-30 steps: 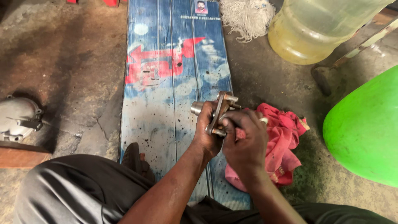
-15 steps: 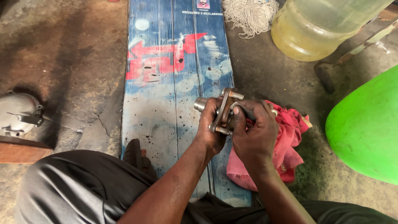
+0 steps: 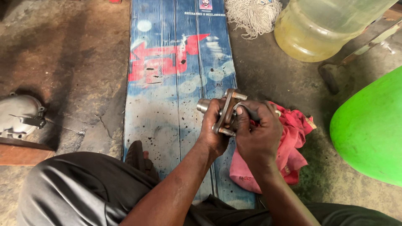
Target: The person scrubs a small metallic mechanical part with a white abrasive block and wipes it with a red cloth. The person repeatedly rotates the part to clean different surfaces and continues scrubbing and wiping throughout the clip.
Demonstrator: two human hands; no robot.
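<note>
A person sits on a workshop floor, seen from above, both bare hands raised over a long blue printed board that runs from 12 o'clock down to 6 o'clock.

The left hand has its grip wrapped tight around a small metal flanged part, a flat rusty plate with short studs and a round tube stub poking out toward 9 o'clock. The part sits just right of centre, held in the air above the board. The right hand presses against the part's other face, fingers curled closed over it; whether they pinch something small there cannot be told.

A crumpled red rag lies under the right hand, half on the board and half on the concrete floor.

Judging the risks: the hands look oily, so the part could slip and drop onto the board or roll off its edge onto the dirty floor.

Room is tighter on the right: a bright green rounded object sits at 3 o'clock, a yellowish plastic jug at 1 o'clock. A grey metal cover lies at 9 o'clock, well apart. The upper stretch of the board carries nothing.
</note>
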